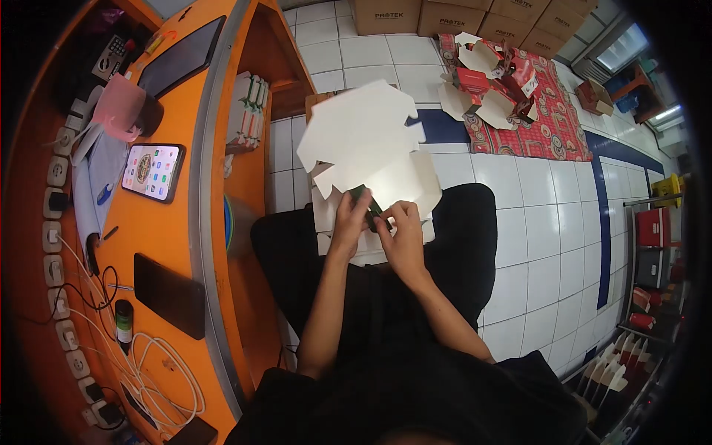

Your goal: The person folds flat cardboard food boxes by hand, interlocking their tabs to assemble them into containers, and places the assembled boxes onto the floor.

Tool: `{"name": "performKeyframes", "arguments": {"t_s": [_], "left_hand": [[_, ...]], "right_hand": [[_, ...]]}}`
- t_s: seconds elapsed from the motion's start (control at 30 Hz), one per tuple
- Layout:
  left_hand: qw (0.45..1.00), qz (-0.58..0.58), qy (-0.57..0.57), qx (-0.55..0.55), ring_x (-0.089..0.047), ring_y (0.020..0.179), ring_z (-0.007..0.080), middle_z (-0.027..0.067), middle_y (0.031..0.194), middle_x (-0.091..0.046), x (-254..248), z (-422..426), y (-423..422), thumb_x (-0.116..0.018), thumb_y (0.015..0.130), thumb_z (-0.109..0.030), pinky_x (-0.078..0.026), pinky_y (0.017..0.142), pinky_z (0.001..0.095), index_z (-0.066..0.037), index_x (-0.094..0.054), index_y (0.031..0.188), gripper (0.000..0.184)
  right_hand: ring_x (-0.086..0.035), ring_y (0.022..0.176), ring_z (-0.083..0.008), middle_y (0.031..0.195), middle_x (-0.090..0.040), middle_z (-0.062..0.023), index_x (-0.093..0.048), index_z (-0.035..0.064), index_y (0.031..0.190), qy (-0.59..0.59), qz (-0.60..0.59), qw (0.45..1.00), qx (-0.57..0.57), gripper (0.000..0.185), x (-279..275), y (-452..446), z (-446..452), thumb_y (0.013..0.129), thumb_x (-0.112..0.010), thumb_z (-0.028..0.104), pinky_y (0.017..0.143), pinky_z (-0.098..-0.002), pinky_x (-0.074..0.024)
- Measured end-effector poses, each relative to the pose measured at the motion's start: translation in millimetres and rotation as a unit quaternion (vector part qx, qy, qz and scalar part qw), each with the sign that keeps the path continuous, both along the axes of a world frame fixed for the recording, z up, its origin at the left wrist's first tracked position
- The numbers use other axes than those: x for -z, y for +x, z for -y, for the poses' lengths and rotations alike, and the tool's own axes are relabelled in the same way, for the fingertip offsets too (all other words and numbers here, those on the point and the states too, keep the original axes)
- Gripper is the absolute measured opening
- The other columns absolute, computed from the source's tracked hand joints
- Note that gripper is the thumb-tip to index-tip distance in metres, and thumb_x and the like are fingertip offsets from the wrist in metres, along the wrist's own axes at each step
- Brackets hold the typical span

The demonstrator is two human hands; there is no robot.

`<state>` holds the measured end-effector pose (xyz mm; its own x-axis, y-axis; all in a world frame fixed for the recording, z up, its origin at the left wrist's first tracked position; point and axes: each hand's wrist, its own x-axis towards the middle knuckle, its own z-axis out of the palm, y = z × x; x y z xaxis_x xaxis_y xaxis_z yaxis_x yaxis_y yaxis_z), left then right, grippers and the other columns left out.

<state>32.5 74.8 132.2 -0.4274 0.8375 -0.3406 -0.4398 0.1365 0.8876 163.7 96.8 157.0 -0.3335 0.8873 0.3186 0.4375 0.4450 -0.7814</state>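
Observation:
A white die-cut cardboard box blank (363, 133) lies partly unfolded over my lap, with its flaps and notched edges spread out. Over its near part, my left hand (351, 224) is closed with the thumb and fingers on a small dark green strip (377, 215). From the other side my right hand (403, 239) pinches the same strip, fingers bent. I cannot tell whether the strip is a printed flap of the box blank or a separate piece. My fingers hide part of it.
Left is an orange counter (174, 245) with a lit phone (152, 172), a dark tablet (169, 295), cables and sockets. Red-and-white opened boxes (493, 81) lie on a red patterned mat (552, 111). Brown cartons (386, 16) stand behind; a rack (630, 297) is at right.

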Motion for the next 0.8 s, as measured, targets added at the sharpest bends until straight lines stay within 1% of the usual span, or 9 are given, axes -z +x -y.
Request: {"name": "performKeyframes", "arguments": {"t_s": [0.07,0.1,0.2,0.23,0.33,0.43,0.53,0.73,0.8], "left_hand": [[0.994,0.100,-0.045,-0.011,-0.062,0.109,0.0174,0.0076,0.119,-0.063,16.3,4.7,-17.7,-0.071,0.099,-0.047,-0.055,0.085,0.0350,-0.006,-0.058,0.130,0.052],[0.996,0.056,-0.060,-0.029,-0.067,0.109,0.0232,0.0111,0.125,-0.065,24.6,5.0,-26.4,-0.060,0.103,-0.057,-0.059,0.082,0.0343,-0.005,-0.059,0.138,0.062],[0.992,-0.004,-0.106,-0.065,-0.070,0.095,0.0236,0.0097,0.118,-0.069,23.2,3.5,-52.0,-0.063,0.102,-0.055,-0.058,0.074,0.0328,-0.004,-0.064,0.133,0.059],[0.988,-0.068,-0.113,-0.075,-0.071,0.083,0.0206,0.0072,0.100,-0.072,28.6,3.1,-57.7,-0.066,0.102,-0.050,-0.058,0.069,0.0308,-0.002,-0.072,0.119,0.051],[0.968,-0.201,-0.143,-0.052,-0.067,0.063,0.0145,0.0036,0.075,-0.068,36.4,1.1,-69.1,-0.068,0.101,-0.044,-0.056,0.061,0.0285,0.002,-0.074,0.101,0.046],[0.932,-0.325,-0.159,-0.015,-0.068,0.061,0.0148,0.0072,0.071,-0.070,23.2,6.8,-61.9,-0.071,0.099,-0.032,-0.057,0.063,0.0286,0.004,-0.073,0.099,0.037],[0.950,-0.294,-0.065,-0.082,-0.071,0.064,0.0163,0.0118,0.078,-0.075,27.6,11.2,-34.8,-0.074,0.095,-0.021,-0.057,0.063,0.0310,0.004,-0.072,0.100,0.026],[0.956,-0.276,-0.062,-0.077,-0.075,0.080,0.0195,0.0125,0.085,-0.076,44.4,30.2,-2.1,-0.075,0.096,-0.017,-0.057,0.073,0.0325,0.002,-0.067,0.094,0.020],[0.935,-0.349,-0.048,-0.052,-0.074,0.080,0.0188,0.0118,0.085,-0.075,48.8,33.6,-4.6,-0.074,0.096,-0.017,-0.057,0.073,0.0318,0.002,-0.067,0.095,0.020]], "right_hand": [[-0.066,0.083,-0.0347,0.088,-0.067,-0.0144,-0.062,0.0028,0.100,-0.159,-0.048,0.986,-0.029,0.013,8.1,1.5,1.8,0.091,-0.072,0.004,0.072,-0.0463,-0.0517],[-0.066,0.083,-0.0347,0.088,-0.067,-0.0144,-0.062,0.0028,0.100,-0.159,-0.049,0.986,-0.027,0.013,7.4,2.2,2.0,0.091,-0.072,0.004,0.072,-0.0463,-0.0517],[-0.069,0.086,-0.0352,0.089,-0.068,-0.0144,-0.060,0.0028,0.107,-0.254,-0.017,0.965,-0.067,0.019,6.3,0.5,7.5,0.090,-0.070,0.003,0.068,-0.0466,-0.0532],[-0.070,0.086,-0.0353,0.089,-0.069,-0.0141,-0.059,0.0035,0.109,-0.256,0.008,0.964,-0.073,0.021,8.2,-2.3,9.4,0.091,-0.069,0.005,0.070,-0.0471,-0.0534],[-0.070,0.086,-0.0356,0.090,-0.070,-0.0134,-0.061,0.0057,0.113,-0.246,0.055,0.965,-0.075,0.024,26.3,-12.1,9.5,0.091,-0.068,0.010,0.072,-0.0481,-0.0536],[-0.070,0.084,-0.0357,0.091,-0.071,-0.0126,-0.063,0.0085,0.117,-0.249,0.085,0.963,-0.064,0.027,43.0,-19.6,7.3,0.091,-0.068,0.013,0.074,-0.0487,-0.0536],[-0.070,0.084,-0.0356,0.090,-0.071,-0.0132,-0.064,0.0101,0.122,-0.268,0.082,0.958,-0.057,0.032,49.5,-24.8,2.8,0.090,-0.068,0.015,0.075,-0.0485,-0.0541],[-0.071,0.083,-0.0374,0.090,-0.072,-0.0199,-0.066,0.0088,0.132,-0.309,0.018,0.950,-0.047,0.042,60.1,-27.0,-6.0,0.090,-0.068,0.012,0.076,-0.0477,-0.0555],[-0.071,0.083,-0.0392,0.090,-0.072,-0.0219,-0.064,0.0069,0.136,-0.247,0.012,0.966,-0.080,0.045,68.4,-30.2,-4.4,0.090,-0.067,0.010,0.075,-0.0479,-0.0557]]}}
